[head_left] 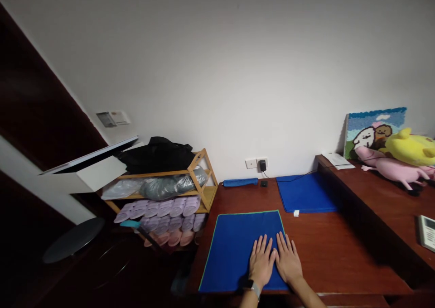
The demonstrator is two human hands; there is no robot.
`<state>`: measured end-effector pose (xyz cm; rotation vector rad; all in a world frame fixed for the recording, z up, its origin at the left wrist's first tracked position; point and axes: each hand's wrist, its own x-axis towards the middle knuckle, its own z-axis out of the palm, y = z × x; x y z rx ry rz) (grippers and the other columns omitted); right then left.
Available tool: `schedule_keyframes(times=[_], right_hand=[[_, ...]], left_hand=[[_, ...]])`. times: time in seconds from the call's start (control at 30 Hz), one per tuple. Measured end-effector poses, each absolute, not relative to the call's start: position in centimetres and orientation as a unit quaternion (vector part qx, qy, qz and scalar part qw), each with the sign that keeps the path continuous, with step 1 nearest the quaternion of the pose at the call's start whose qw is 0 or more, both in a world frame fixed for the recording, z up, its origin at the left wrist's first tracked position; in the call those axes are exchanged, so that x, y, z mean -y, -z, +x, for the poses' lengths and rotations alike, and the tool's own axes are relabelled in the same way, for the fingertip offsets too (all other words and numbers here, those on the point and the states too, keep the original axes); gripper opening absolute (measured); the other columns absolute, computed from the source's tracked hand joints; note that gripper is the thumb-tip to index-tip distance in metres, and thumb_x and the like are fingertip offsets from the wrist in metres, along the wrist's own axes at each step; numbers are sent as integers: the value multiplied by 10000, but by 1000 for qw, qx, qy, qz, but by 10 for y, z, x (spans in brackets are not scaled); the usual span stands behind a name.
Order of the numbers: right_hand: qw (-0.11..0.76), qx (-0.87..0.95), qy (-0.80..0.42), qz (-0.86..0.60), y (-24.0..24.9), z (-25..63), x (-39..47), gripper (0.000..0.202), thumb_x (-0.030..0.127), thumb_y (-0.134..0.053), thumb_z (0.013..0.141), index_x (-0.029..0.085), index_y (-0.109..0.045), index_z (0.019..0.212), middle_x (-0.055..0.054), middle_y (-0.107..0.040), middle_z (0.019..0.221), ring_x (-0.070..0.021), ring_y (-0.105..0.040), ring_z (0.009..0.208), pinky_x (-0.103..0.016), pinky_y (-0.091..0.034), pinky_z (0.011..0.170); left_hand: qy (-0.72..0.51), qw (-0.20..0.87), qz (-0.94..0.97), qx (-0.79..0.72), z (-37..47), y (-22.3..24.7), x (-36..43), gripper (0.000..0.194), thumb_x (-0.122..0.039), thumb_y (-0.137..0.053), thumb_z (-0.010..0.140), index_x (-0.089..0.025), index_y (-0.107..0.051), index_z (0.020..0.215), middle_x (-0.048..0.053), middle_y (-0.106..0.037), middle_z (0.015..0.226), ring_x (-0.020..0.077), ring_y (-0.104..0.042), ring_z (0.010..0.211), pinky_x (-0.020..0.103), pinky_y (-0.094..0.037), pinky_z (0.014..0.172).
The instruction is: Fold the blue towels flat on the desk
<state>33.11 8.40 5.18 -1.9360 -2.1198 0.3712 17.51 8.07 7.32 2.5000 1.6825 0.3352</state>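
A blue cloth [234, 249] with a thin green edge lies spread flat on the brown wooden desk [326, 240]. My left hand [262, 260] rests palm down on the cloth's right part, fingers stretched out, with a watch on the wrist. Beside it, my right hand [288, 259] lies flat across the cloth's right edge, partly over the bare wood. The two thumbs almost meet. Neither hand grips anything. Further back on the desk lies a second blue cloth [306, 192] with a small white tag [296, 213] at its front edge.
A rolled blue cloth [240, 182] lies by the wall near a plugged-in black charger [263, 165]. Left stands a wooden rack [204, 181] with slippers [166, 208] and a black bag [158, 156]. On the raised right surface are plush toys [390, 165] and a calculator [427, 232].
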Motion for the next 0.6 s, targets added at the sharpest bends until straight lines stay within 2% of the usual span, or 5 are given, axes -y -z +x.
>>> schedule_keyframes(times=[0.17,0.4,0.6], right_hand=[[132,720,-123,-670,-51,330,-84,686,475,-233,1029,177,-310,1642,-44,-245,1720,-287,-177,1609,-522,-156,1308],[111,716,-121,-679,-60,328,-82,708,493,-232,1027,154,-277,1648,-42,-208,1729,-284,-156,1613,-507,-135,1311],[106,718,-104,-680,-50,336,-82,693,473,-222,1026,172,-289,1646,-53,-223,1724,-273,-204,1604,-550,-118,1306]], left_hand=[[-90,34,771,-630,114,-57,-70,582,-494,-279,1082,-344,-250,1643,19,-289,1726,267,-299,1585,526,-286,1287],[-62,-21,663,-746,-24,-56,-50,626,-510,-299,1068,-239,-332,1632,85,-325,1713,268,-309,1579,498,-319,1269],[-54,-26,678,-732,-32,-47,-40,658,-549,-289,1057,-243,-318,1639,85,-317,1717,275,-295,1583,504,-328,1263]])
